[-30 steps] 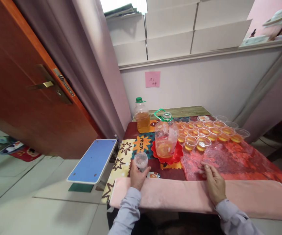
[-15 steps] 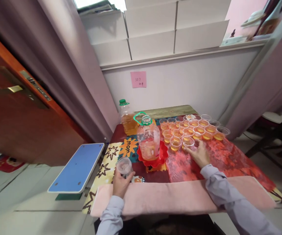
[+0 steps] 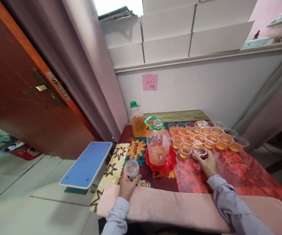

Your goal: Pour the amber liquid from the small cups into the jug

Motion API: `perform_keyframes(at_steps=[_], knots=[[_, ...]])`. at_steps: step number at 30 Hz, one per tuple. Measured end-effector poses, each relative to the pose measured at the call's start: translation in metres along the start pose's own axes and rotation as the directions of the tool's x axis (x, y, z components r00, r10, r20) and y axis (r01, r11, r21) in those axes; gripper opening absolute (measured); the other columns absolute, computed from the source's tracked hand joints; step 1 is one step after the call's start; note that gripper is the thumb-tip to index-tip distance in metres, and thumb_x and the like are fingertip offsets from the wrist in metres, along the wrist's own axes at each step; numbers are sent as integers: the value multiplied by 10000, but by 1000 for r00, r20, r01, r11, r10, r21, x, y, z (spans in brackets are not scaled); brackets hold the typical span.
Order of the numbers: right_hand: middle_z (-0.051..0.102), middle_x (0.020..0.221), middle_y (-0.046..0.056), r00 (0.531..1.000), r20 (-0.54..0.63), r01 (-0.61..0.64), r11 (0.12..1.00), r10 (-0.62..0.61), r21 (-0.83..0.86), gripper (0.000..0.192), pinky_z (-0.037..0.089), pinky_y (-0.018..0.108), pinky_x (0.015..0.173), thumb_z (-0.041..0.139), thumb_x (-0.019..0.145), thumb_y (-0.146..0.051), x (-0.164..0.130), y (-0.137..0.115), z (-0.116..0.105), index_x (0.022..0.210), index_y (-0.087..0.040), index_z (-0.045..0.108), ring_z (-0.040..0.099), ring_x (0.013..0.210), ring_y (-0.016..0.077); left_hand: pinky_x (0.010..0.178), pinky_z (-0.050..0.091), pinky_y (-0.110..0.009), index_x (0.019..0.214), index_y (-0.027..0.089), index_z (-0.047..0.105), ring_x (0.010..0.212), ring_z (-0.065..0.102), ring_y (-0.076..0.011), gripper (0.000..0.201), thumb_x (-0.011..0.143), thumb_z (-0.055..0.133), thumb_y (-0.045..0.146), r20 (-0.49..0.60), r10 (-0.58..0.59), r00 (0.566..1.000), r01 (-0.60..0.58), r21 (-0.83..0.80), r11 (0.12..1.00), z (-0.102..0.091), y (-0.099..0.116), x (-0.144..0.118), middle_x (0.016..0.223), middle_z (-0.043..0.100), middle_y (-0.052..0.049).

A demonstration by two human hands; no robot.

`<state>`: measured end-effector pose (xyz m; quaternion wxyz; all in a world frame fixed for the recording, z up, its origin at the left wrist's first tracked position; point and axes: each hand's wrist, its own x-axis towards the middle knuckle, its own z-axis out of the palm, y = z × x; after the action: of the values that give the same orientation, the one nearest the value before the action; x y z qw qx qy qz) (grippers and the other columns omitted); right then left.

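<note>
My left hand is wrapped around a clear plastic cup near the front left of the table; whether it is one cup or a nested stack I cannot tell. The thumb and fingers of my right hand hold another clear plastic cup by its side, at the front of the rows of cups. Beside it on the left stands a cup with amber liquid. Between my hands, a big clear jug with a green handle stands uncapped in a red scalloped dish, little liquid showing inside.
Several cups of amber liquid stand close together at the back right. A green-capped jug of amber liquid stands at the back left. A pink towel lies along the front edge. A blue-topped stool is left of the table.
The view has swung left, so everything appears farther right. My right hand stays at the front cup, its fingers now closer around it. My left hand keeps its cup in about the same place.
</note>
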<state>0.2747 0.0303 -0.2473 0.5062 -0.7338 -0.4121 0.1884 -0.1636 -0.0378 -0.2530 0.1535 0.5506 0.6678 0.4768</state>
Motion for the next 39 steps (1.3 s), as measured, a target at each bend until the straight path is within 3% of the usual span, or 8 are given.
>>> perform_keyframes(at_steps=[6,9,14,19,23,28,32,39], knots=[[786,1112,191,996,-77,-35,996,41,76,867,550,577,923,819,561,-756,-10,0,-13,1189,-165,730,731,972,385,1010,565,-496,1183,190,699,969,748,-292,639,662,834,536,53,-53,997,54,-17,998,-2,8,-1,1017,790,-107],[781,1143,178,993,-110,-13,988,31,156,814,541,605,980,870,561,-702,-12,-17,-30,1165,-174,728,731,1027,387,1033,554,-507,1202,184,683,1035,744,-306,667,667,833,554,69,-58,996,61,-45,997,-2,7,-1,1066,787,-121],[779,1183,131,993,45,82,902,-112,424,687,603,525,980,940,602,-577,-10,-93,-64,1144,-214,724,753,1056,331,1067,538,-510,1210,174,662,1150,724,-325,714,642,847,564,56,-65,996,69,-78,995,1,2,1,1172,770,-148],[760,1288,100,926,265,125,881,-268,456,572,601,482,1022,918,701,-555,-2,-184,-83,1163,-269,741,726,1177,328,1040,548,-508,1213,184,666,1106,736,-318,700,644,846,550,45,-79,996,82,-84,993,2,-1,0,1143,778,-130],[771,1241,100,849,379,164,867,-367,471,580,621,463,981,911,747,-497,4,-237,-77,1228,-256,696,746,1137,310,1033,551,-511,1175,189,672,1108,736,-323,676,646,843,571,42,-73,996,76,-83,994,3,-3,0,1143,777,-132],[778,1177,98,747,468,208,835,-472,510,516,613,467,987,894,765,-433,5,-277,-51,1156,-204,648,754,1083,274,1047,550,-532,1165,190,669,1113,737,-339,681,638,841,584,56,-91,994,95,-81,992,1,-3,2,1146,780,-134],[769,1173,94,683,517,255,832,-516,493,481,607,460,973,861,775,-396,7,-287,-32,1148,-194,636,746,1054,249,1043,556,-536,1128,196,674,1114,739,-349,656,617,846,570,53,-106,993,110,-77,991,-1,1,3,1125,784,-129],[760,1119,84,683,483,318,818,-548,479,437,599,441,949,839,762,-368,11,-283,-17,1111,-197,639,734,1021,237,1012,575,-534,1126,204,676,1089,746,-346,629,638,843,563,73,-109,991,116,-95,989,-2,4,0,1102,784,-120]])
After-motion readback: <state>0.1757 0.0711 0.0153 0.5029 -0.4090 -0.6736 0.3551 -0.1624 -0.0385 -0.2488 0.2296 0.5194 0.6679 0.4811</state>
